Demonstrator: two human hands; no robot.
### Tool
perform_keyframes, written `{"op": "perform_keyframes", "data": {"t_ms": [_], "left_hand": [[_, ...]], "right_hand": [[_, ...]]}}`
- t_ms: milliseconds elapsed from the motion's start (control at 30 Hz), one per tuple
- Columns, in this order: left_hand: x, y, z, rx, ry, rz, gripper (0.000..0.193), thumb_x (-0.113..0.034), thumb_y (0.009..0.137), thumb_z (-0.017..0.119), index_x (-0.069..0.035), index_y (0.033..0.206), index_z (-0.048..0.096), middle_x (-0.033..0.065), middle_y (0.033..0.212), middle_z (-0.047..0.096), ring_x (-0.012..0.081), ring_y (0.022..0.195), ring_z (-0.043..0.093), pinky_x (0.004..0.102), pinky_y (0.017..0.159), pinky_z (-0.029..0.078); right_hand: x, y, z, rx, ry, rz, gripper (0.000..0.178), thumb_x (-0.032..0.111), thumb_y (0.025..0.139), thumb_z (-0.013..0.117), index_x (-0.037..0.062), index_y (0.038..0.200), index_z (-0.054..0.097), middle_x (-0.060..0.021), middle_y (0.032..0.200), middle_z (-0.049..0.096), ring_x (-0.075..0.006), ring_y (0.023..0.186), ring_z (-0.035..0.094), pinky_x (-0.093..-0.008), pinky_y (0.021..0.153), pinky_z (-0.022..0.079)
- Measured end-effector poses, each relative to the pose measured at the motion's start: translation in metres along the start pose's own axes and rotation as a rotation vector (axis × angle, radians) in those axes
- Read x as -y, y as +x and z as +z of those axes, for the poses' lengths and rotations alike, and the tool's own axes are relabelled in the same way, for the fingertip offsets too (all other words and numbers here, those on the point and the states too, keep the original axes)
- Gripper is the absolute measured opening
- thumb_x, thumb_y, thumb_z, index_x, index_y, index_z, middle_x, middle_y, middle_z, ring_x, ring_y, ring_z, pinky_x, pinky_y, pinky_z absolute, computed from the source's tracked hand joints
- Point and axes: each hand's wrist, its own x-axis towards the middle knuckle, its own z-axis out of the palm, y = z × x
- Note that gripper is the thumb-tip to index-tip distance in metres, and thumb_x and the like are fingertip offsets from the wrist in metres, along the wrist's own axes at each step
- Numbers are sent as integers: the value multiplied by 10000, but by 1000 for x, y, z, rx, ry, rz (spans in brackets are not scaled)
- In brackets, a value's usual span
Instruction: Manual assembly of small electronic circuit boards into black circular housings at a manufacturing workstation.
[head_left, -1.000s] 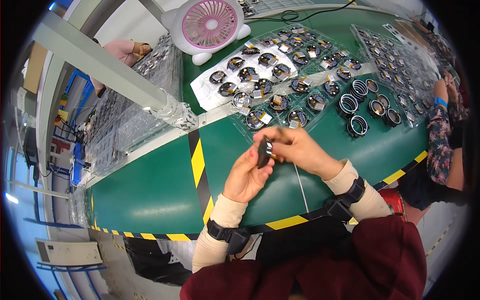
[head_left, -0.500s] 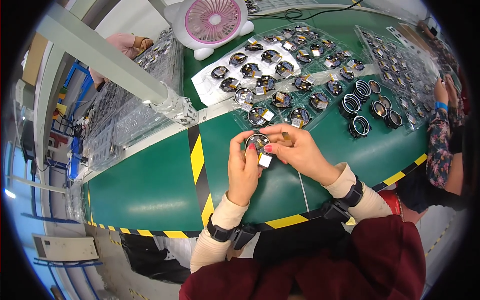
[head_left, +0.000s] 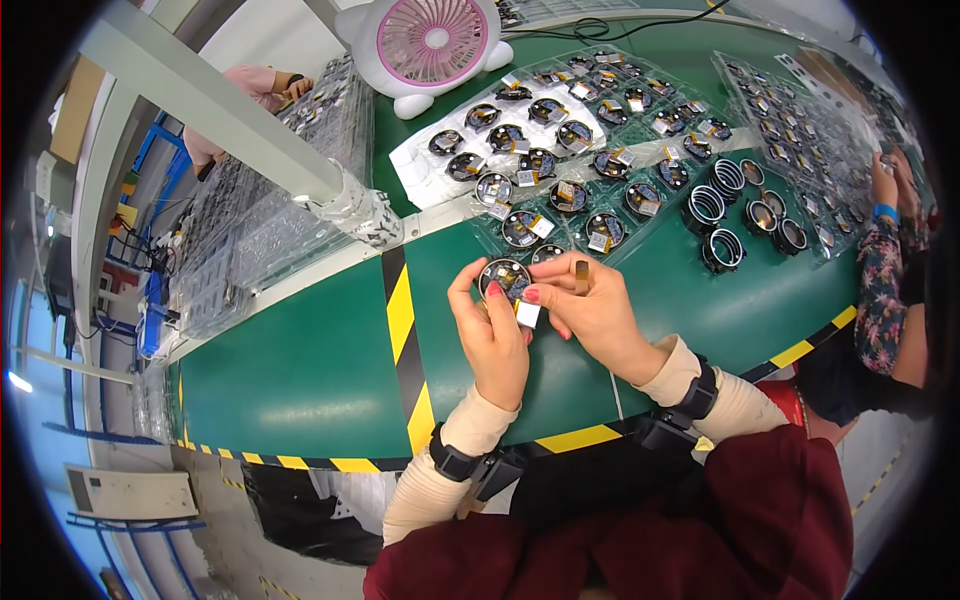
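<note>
My left hand (head_left: 492,335) grips a round black-rimmed circuit module (head_left: 503,276) above the green table, its thumb lying over the board. A small silver-white battery pack (head_left: 527,314) hangs from the module's lower right. My right hand (head_left: 598,315) is closed, thumb and fingertips drawn together at the module's right edge. A short brownish strip (head_left: 582,277) stands up from its fingers; its lower end is hidden. Beyond my hands, similar round modules (head_left: 521,229) with battery packs sit in clear plastic trays (head_left: 573,236).
Black-and-silver rings (head_left: 722,250) stand in a group to the right. A pink-and-white fan (head_left: 437,40) is at the back. A tape-wrapped post (head_left: 370,220) rises left of the trays. Two people work nearby; one's arm (head_left: 880,285) is at far right. Yellow-black tape (head_left: 575,441) edges the table.
The module has moved slightly left and up with my left hand. My right hand's brownish strip now stands more upright. The surroundings have shifted slightly in the view.
</note>
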Motion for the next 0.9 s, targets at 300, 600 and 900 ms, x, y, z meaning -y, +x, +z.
{"op": "perform_keyframes", "data": {"t_ms": [300, 600, 900], "left_hand": [[8, -1, -2, -77, 27, 75, 268, -85, 896, 378, -44, 1158, 334, 43, 742, 514, 46, 472, 415, 173, 395, 318], [5, -3, 2, -75, 86, 148, 263, -95, 902, 362, -45, 1159, 333, 45, 748, 518, 47, 461, 418, 171, 384, 322], [8, -1, -2, -119, 54, 271, 264, -110, 907, 349, -46, 1162, 333, 45, 750, 514, 46, 442, 404, 168, 369, 315]], "right_hand": [[5, -5, 10, -86, 85, -61, 137, 16, 799, 581, -12, 933, 592, -43, 790, 613, -19, 467, 425, -163, 399, 324], [9, -6, 10, -40, 39, -111, 160, 55, 798, 589, -37, 929, 583, -27, 783, 610, -20, 674, 510, -167, 510, 389], [12, -8, 25, -32, 47, -151, 161, 48, 817, 564, -22, 961, 579, -36, 789, 608, -24, 546, 465, -161, 453, 366]]}}
